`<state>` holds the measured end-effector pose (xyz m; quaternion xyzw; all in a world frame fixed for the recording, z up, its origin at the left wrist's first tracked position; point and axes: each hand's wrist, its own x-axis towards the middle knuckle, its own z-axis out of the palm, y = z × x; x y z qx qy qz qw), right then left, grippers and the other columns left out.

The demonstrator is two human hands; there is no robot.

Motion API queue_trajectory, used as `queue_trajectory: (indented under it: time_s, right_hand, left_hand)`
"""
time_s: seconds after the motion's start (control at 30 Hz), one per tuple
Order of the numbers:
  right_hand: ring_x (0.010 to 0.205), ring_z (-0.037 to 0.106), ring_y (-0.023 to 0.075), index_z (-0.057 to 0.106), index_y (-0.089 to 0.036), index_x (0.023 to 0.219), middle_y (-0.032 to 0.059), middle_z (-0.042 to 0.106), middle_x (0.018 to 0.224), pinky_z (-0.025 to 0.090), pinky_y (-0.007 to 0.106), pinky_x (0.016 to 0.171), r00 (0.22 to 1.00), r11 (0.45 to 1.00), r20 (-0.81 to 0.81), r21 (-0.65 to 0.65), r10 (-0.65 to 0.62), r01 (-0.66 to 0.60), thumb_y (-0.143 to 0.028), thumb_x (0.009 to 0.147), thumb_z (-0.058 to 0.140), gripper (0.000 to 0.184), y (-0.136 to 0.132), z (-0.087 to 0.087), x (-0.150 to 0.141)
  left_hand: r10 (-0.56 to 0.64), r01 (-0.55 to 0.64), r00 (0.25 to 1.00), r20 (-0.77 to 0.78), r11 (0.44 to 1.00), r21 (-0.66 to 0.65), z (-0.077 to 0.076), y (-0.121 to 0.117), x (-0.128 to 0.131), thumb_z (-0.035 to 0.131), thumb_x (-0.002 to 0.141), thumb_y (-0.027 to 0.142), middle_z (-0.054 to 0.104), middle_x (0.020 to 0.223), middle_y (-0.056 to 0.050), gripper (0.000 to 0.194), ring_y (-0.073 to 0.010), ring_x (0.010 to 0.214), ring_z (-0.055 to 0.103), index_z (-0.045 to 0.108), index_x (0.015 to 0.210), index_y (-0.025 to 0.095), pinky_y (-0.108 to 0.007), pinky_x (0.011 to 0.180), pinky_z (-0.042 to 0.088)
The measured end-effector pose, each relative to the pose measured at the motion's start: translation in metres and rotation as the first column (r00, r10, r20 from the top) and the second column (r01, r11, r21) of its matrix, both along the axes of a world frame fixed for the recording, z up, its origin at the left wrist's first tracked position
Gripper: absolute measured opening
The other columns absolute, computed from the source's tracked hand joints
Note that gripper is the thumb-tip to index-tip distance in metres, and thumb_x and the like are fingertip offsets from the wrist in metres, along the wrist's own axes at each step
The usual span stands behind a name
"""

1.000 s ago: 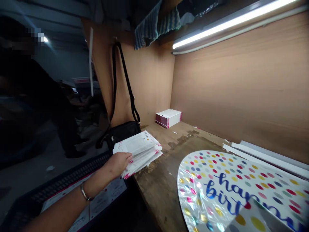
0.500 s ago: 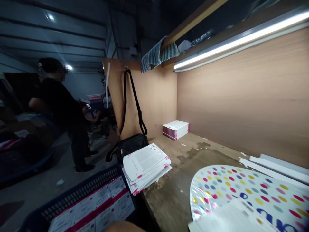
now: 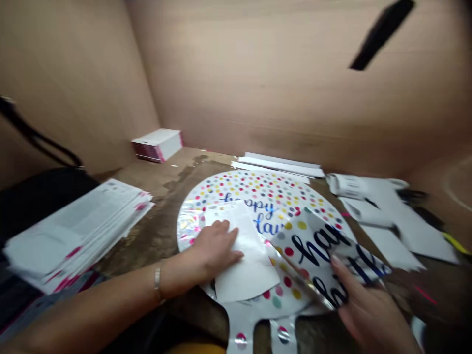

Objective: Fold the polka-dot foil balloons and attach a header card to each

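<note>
Flat, round foil balloons [image 3: 217, 187] lie on the workbench, printed with coloured dots and blue lettering, their tails [image 3: 241, 334] toward me. My left hand [image 3: 217, 248] rests on a white paper sleeve [image 3: 250, 270] on top of them, fingers and thumb apart. At the right, my right hand [image 3: 365, 300] grips a folded foil balloon [image 3: 306, 241], thumb on its face. This one has dark blue lettering and dots on silvery film. The fingers beneath it are hidden.
Stacked white paper sleeves [image 3: 73, 226] sit at the bench's left edge, beside a black bag [image 3: 40, 201]. A neat pile of cards [image 3: 158, 145] is in the back corner. White strips [image 3: 280, 164] lie along the back; torn white paper [image 3: 413, 236] is at the right.
My view has swung right and down to the bench. Both my hands have come into view, the left on the sleeve, the right with a folded balloon. The co-worker is out of view.
</note>
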<state>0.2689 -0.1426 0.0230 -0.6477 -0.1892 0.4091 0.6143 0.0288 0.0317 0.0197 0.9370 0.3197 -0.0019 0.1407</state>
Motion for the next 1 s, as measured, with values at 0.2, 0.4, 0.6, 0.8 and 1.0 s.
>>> queue_trajectory:
  time_s: [0.2,0.4,0.6,0.8,1.0]
  right_hand:
    - [0.11,0.059,0.0295,0.046,-0.028,0.132,0.0039,0.064,0.119,0.053,0.043,0.091,0.958,0.965,-0.13,0.023,-0.255,0.26,-0.029,0.065,0.076,0.073,0.017,0.003,-0.019]
    - [0.104,0.063,0.0275,0.045,-0.024,0.133,0.0059,0.069,0.111,0.053,0.044,0.089,0.941,0.955,-0.185,0.04,-0.282,0.293,-0.027,0.068,0.075,0.071,0.02,0.001,-0.023]
    - [0.098,0.066,0.0279,0.049,-0.023,0.129,0.0074,0.069,0.109,0.056,0.048,0.083,0.908,0.944,-0.267,-0.025,-0.323,0.329,-0.013,0.075,0.065,0.058,0.009,0.001,0.006]
    - [0.098,0.066,0.0275,0.051,-0.022,0.127,0.0071,0.071,0.105,0.055,0.047,0.085,0.924,0.959,-0.258,-0.038,-0.282,0.282,-0.013,0.076,0.065,0.054,0.015,0.001,-0.001]
    - [0.092,0.068,0.0268,0.053,-0.018,0.124,0.0082,0.072,0.101,0.057,0.044,0.082,0.932,0.986,-0.327,-0.097,-0.158,0.134,-0.014,0.075,0.067,0.051,0.027,0.001,-0.009]
  left_hand:
    - [-0.283,0.272,0.957,-0.06,0.951,-0.146,0.017,0.022,0.0,0.072,0.067,0.029,0.041,0.141,-0.007,0.067,-0.0317,0.108,0.056,0.049,0.129,0.034,-0.041,0.091,0.042]
    - [-0.534,0.536,0.832,0.153,0.844,0.029,-0.005,0.026,0.032,0.067,0.053,0.073,0.022,0.149,-0.019,0.093,-0.0374,0.139,0.008,0.053,0.122,0.013,-0.05,0.112,0.0]
    - [-0.544,0.535,0.839,0.026,0.814,-0.228,-0.014,0.031,0.035,0.074,0.04,0.07,0.0,0.153,-0.017,0.128,-0.0396,0.139,-0.001,0.019,0.146,0.022,-0.053,0.11,0.007]
    - [-0.256,0.25,0.967,-0.001,0.945,-0.21,-0.02,0.002,0.023,0.066,0.059,0.068,0.003,0.153,-0.019,0.108,-0.0438,0.137,-0.001,0.021,0.146,0.022,-0.06,0.107,0.008]
    - [-0.418,0.432,0.902,0.113,0.884,-0.178,-0.029,0.01,0.014,0.063,0.058,0.074,0.001,0.153,-0.019,0.11,-0.0408,0.138,0.001,0.023,0.145,0.02,-0.056,0.11,0.003]
